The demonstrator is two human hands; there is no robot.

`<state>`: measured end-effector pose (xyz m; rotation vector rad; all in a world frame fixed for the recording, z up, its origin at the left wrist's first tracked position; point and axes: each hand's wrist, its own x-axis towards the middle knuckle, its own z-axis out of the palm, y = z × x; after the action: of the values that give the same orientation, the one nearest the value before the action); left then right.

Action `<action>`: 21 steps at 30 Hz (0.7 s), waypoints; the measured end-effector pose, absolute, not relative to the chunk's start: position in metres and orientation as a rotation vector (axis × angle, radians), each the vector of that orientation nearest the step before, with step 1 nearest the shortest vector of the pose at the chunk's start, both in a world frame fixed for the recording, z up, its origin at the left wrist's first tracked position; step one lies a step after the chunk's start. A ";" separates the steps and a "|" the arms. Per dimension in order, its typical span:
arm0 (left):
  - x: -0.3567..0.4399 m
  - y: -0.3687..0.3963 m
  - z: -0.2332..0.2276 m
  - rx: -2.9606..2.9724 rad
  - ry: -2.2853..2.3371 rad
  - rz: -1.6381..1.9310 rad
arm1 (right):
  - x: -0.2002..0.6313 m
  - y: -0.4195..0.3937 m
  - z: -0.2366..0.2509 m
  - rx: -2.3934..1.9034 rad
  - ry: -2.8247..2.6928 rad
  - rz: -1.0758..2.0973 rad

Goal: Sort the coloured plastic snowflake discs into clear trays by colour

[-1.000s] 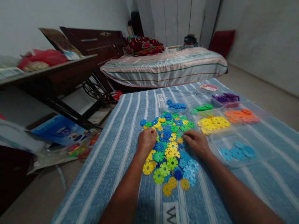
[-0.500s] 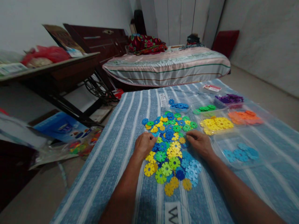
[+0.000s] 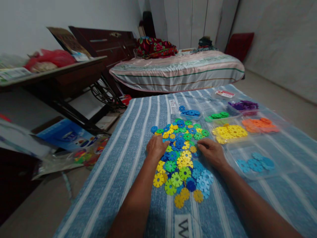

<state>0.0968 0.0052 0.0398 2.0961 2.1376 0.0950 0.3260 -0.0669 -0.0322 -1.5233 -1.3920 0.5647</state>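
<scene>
Plastic discs [image 3: 182, 158] in blue, green and yellow lie heaped on the striped cloth [image 3: 128, 158] in front of you. Your left hand [image 3: 156, 147] rests palm-down on the heap's left edge, fingers curled together; your right hand [image 3: 212, 152] rests on its right edge, fingers loosely bent. Sorted discs sit in clear trays [image 3: 284, 168] to the right.

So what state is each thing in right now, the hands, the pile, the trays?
left hand: palm down on the pile's left edge, fingers curled.
right hand: palm down on its right edge.
mixed disc pile: spread flat on the striped cloth.
yellow tray: open, well filled.
light-blue tray: open, few discs.
</scene>
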 end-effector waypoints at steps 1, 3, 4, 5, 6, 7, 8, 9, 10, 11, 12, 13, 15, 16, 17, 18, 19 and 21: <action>0.096 0.007 0.040 2.092 2.115 0.112 | 0.326 -0.067 -0.032 -1.525 -1.391 0.562; 0.096 0.010 0.040 2.089 2.068 0.151 | 0.326 -0.067 -0.032 -1.529 -1.396 0.556; 0.095 0.012 0.039 2.089 2.047 0.167 | 0.325 -0.067 -0.032 -1.529 -1.399 0.553; 0.095 0.013 0.039 2.088 2.029 0.178 | 0.325 -0.067 -0.032 -1.529 -1.399 0.550; 0.094 0.014 0.039 2.086 2.014 0.181 | 0.325 -0.067 -0.032 -1.529 -1.398 0.550; 0.094 0.015 0.039 2.084 2.001 0.176 | 0.326 -0.067 -0.032 -1.527 -1.397 0.552; 0.094 0.016 0.039 2.084 1.988 0.166 | 0.326 -0.066 -0.032 -1.525 -1.397 0.556; 0.094 0.017 0.038 2.085 1.976 0.158 | 0.326 -0.066 -0.033 -1.524 -1.395 0.559; 0.093 0.018 0.038 2.090 1.963 0.155 | 0.326 -0.066 -0.034 -1.523 -1.396 0.562; 0.093 0.020 0.038 2.094 1.946 0.152 | 0.326 -0.066 -0.034 -1.523 -1.398 0.564; 0.092 0.022 0.038 2.095 1.928 0.151 | 0.326 -0.066 -0.034 -1.525 -1.398 0.564; 0.092 0.024 0.037 2.093 1.910 0.150 | 0.326 -0.066 -0.035 -1.527 -1.397 0.561; 0.091 0.028 0.036 2.091 1.871 0.135 | 0.326 -0.066 -0.035 -1.530 -1.397 0.557; 0.090 0.030 0.036 2.093 1.852 0.125 | 0.326 -0.067 -0.035 -1.530 -1.399 0.555; 0.090 0.032 0.036 2.098 1.837 0.118 | 0.326 -0.067 -0.035 -1.529 -1.402 0.554; 0.090 0.033 0.035 2.104 1.827 0.115 | 0.326 -0.067 -0.034 -1.526 -1.403 0.553; 0.090 0.033 0.035 2.107 1.824 0.113 | 0.326 -0.067 -0.034 -1.525 -1.403 0.552; 0.091 0.034 0.035 2.101 1.837 0.118 | 0.326 -0.066 -0.034 -1.526 -1.400 0.549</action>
<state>0.0906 0.0336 0.0353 2.1006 1.8372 0.1184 0.3258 -0.0664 -0.0342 -1.5263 -1.3999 0.5493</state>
